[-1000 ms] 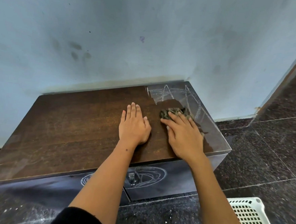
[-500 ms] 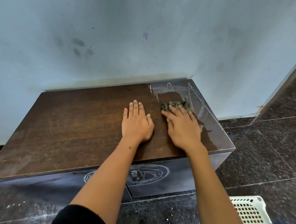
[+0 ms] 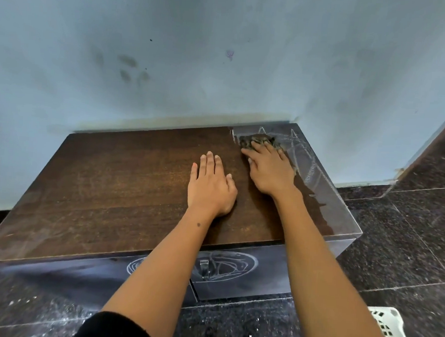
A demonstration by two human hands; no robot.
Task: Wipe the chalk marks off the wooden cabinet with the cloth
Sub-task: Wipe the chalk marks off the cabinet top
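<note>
Head view: right hand point(image 3: 270, 169) presses cloth point(image 3: 257, 142), left hand point(image 3: 211, 187) flat.

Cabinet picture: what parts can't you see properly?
- Head view: most of the cloth is hidden under the right hand.
- The basket is cut off by the frame's bottom right edge.
- A forearm crosses the chalk circles on the cabinet front.

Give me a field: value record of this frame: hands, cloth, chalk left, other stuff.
left hand: flat, palm down on the cabinet top
right hand: fingers pressing the cloth at the far right corner
chalk marks: on the top's right edge and on the front
basket: white, on the floor, lower right
wall: pale blue, smudged
</note>
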